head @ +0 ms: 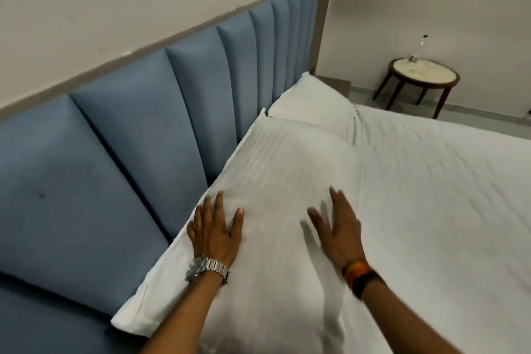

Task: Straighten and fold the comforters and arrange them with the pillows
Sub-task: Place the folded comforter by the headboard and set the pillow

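A white striped pillow lies along the blue padded headboard at the near end of the bed. My left hand, a metal watch on its wrist, rests flat on the pillow's near left part with fingers spread. My right hand, wearing an orange and black band, hovers or presses on the pillow's right side, slightly blurred, fingers apart. A second white pillow lies beyond it against the headboard. No comforter can be told apart from the white sheet covering the mattress.
The blue panelled headboard runs along the left. A small round dark-legged side table with a pale top and a clear glass item stands on the floor in the far right corner. White walls behind.
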`<state>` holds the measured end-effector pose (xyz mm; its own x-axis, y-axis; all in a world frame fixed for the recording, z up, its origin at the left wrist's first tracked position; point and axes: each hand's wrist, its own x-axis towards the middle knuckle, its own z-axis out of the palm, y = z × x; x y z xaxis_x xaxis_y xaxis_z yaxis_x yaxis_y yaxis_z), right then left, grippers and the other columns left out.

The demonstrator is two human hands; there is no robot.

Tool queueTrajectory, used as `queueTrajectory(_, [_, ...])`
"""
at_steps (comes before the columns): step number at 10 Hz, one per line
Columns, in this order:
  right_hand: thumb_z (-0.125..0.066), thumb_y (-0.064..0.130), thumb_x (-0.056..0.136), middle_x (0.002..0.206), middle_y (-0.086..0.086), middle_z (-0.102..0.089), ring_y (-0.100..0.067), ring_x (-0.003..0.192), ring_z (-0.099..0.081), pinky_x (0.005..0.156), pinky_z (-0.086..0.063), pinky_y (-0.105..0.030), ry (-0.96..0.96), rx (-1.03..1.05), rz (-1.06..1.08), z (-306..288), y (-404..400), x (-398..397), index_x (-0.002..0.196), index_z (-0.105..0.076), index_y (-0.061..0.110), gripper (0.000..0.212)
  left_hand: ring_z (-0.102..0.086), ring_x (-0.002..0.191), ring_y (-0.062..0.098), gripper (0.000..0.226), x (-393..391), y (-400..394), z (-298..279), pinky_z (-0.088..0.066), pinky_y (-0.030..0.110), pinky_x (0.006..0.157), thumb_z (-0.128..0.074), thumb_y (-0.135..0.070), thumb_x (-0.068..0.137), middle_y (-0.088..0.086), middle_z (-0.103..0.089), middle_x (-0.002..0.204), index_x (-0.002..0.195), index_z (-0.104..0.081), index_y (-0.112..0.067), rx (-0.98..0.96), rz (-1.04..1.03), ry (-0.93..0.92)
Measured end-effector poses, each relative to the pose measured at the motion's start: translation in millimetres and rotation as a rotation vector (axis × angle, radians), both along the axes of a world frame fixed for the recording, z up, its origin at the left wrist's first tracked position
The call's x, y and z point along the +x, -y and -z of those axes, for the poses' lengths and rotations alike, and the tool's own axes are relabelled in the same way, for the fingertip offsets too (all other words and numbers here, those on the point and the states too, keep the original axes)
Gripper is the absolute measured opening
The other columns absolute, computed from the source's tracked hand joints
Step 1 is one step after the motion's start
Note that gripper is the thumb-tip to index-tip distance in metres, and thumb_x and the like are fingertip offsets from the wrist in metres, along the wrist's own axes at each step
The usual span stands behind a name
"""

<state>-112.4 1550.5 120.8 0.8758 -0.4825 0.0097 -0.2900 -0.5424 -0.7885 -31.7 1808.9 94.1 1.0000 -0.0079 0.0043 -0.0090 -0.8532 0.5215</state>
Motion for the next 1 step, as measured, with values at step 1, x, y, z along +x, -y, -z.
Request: queueTrajectory(1, [-0.057,0.097,0.064,0.146,0.018,-0.060,-0.013,0.140,-0.052,0.113,-0.043,-0.030,0.106,0.274,0.198,-0.4,-30.3,-136.2,0.125,-0.057,0.064,0.070,-0.021,0.155,0.030,0.092,24.4,29.4,-75.0,-0.017,0.053,0.124,-0.011,-0.080,0.085,0.005,-0.024,0.169,0.161,-0.026,-0.031,-0.073,0.044,0.154])
